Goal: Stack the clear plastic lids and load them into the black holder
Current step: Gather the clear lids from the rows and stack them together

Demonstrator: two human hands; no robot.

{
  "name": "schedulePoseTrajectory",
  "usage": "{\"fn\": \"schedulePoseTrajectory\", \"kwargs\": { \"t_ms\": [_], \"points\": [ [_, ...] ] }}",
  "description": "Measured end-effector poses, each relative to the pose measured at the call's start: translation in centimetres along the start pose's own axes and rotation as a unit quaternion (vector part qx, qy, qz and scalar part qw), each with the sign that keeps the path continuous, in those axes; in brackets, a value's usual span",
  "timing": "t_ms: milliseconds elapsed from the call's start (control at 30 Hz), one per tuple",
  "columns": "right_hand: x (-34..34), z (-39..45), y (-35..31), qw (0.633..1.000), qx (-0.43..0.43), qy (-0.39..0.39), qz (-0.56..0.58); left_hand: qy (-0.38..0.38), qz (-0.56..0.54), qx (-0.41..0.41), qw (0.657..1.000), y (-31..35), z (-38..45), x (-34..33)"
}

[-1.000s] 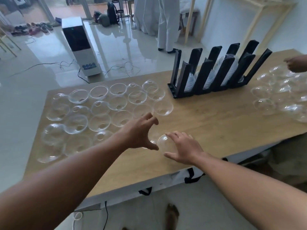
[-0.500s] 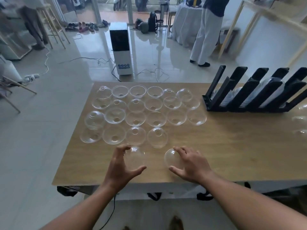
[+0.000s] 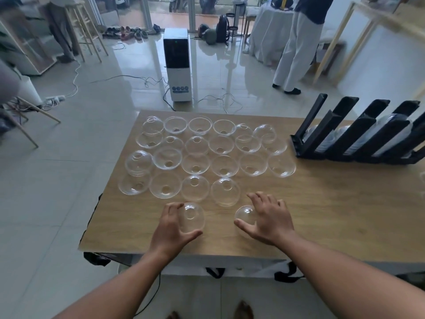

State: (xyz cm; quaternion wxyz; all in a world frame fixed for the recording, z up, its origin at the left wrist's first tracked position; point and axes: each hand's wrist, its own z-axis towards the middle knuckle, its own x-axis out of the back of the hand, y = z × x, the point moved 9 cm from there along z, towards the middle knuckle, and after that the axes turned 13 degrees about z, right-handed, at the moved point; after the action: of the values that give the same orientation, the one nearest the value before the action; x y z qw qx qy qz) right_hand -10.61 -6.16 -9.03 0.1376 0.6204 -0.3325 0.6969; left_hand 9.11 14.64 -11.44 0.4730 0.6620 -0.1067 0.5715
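Observation:
Several clear dome lids [image 3: 207, 155] lie in rows on the wooden table [image 3: 322, 203], some dome up, some rim up. My left hand [image 3: 170, 229] curls around one dome lid [image 3: 192, 217] near the front edge, thumb and fingers on its sides. To its right, my right hand [image 3: 269, 219] cups another dome lid [image 3: 245, 215] from the right side. The black slotted holder [image 3: 358, 137] stands at the table's far right with stacked lids lying in its channels.
A white and black floor appliance [image 3: 178, 65] with cables stands beyond the table. A person in white trousers [image 3: 296, 47] stands at the back right, another person at the back left beside wooden stools. The table's front edge [image 3: 184, 252] is just under my wrists.
The view has swung left and settled on the lid rows. My left hand came back from the rows and closed around a dome lid near the front edge. My right hand stays on its lid.

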Motion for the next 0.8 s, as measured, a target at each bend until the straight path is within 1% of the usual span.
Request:
{"fn": "schedulePoseTrajectory", "kwargs": {
  "t_ms": [67,133,300,400,500,567,667,733,800],
  "points": [
    [0.5,1.3,-1.1,1.0,0.006,0.02,0.013,-0.003,-0.002,0.011,1.0,0.0,0.0,-0.5],
    [0.5,2.7,-2.2,0.999,-0.005,0.021,0.027,0.0,-0.001,0.023,1.0,0.1,0.0,-0.8],
    [-1.1,5.5,-3.5,0.995,-0.076,-0.007,0.065,-0.004,-0.002,0.045,0.999,0.3,0.0,-0.9],
    [-2.0,6.4,-3.9,0.992,-0.112,-0.005,0.062,0.003,-0.012,0.074,0.997,0.4,-0.1,-0.4],
    [-2.2,7.0,-3.8,0.99,-0.131,0.002,0.05,0.028,0.004,0.092,0.995,0.9,0.5,0.6],
    [-2.2,7.1,-3.5,0.988,-0.14,0.005,0.057,0.053,0.029,0.093,0.994,1.6,1.4,1.6],
    [-1.4,6.8,-3.2,0.988,-0.135,0.016,0.069,0.072,0.104,0.09,0.988,2.9,3.7,2.5],
    [-0.6,6.3,-2.9,0.989,-0.128,0.026,0.071,0.066,0.155,0.086,0.982,3.7,5.3,2.6],
    [0.3,5.6,-2.6,0.99,-0.12,0.027,0.072,0.041,0.21,0.075,0.974,4.2,6.8,2.1]
  ]
}}
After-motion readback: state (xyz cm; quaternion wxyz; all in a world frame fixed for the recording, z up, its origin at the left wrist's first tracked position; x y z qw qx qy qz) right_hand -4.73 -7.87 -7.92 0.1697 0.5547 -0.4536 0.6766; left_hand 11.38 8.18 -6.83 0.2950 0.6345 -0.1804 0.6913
